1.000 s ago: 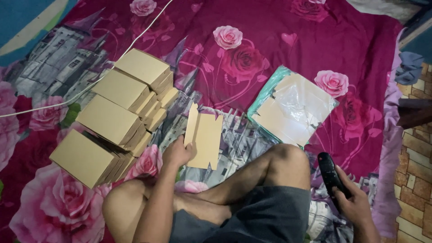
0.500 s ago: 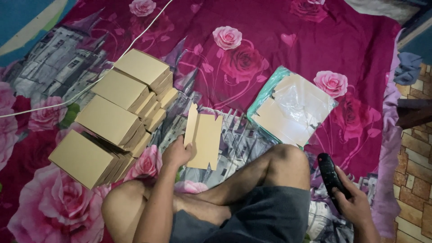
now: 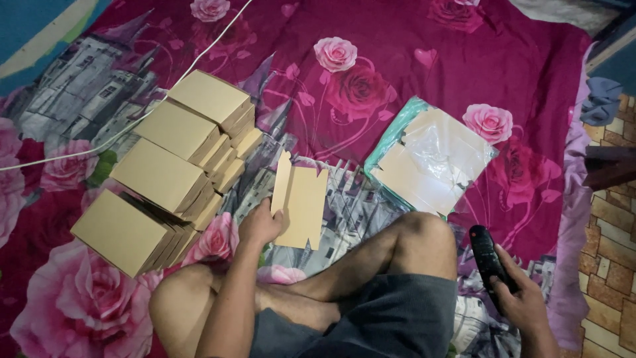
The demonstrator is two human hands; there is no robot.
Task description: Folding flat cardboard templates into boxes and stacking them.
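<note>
My left hand (image 3: 260, 225) grips a flat, unfolded cardboard box blank (image 3: 301, 199) by its lower left edge, thumb on top, fingers curled under and hidden. The blank lies tilted on the bedsheet (image 3: 397, 59), just in front of my knees, notched tabs showing at top and bottom; the part under my hand is covered.

My right hand (image 3: 523, 301) is closed around a black remote control (image 3: 487, 262), held low at my right side beside my right knee (image 3: 417, 232). The remote's lower end is buried in my palm, buttons too dark to make out. My wrist runs off the bottom edge.

My legs are crossed, grey shorts (image 3: 391, 318) cut off by the bottom of the frame.

Left of the blank, well within reach, sit 4 stacks of folded cardboard boxes (image 3: 165, 176) in a diagonal row, nearest one by my left knee, farthest near a white cable (image 3: 132, 126) that crosses the sheet and leaves the frame at left and top. How many boxes each stack holds I cannot tell; only top faces and side edges show.

Right of the blank, apart from it, a pile of more flat blanks in a clear plastic bag (image 3: 430, 159) rests on something teal; the plastic glares, so the count is unclear.

Far right: the brick-pattern floor (image 3: 609, 252), a dark object (image 3: 609, 166) cut off by the frame edge, and a grey-blue cloth (image 3: 603, 99), all dim.
</note>
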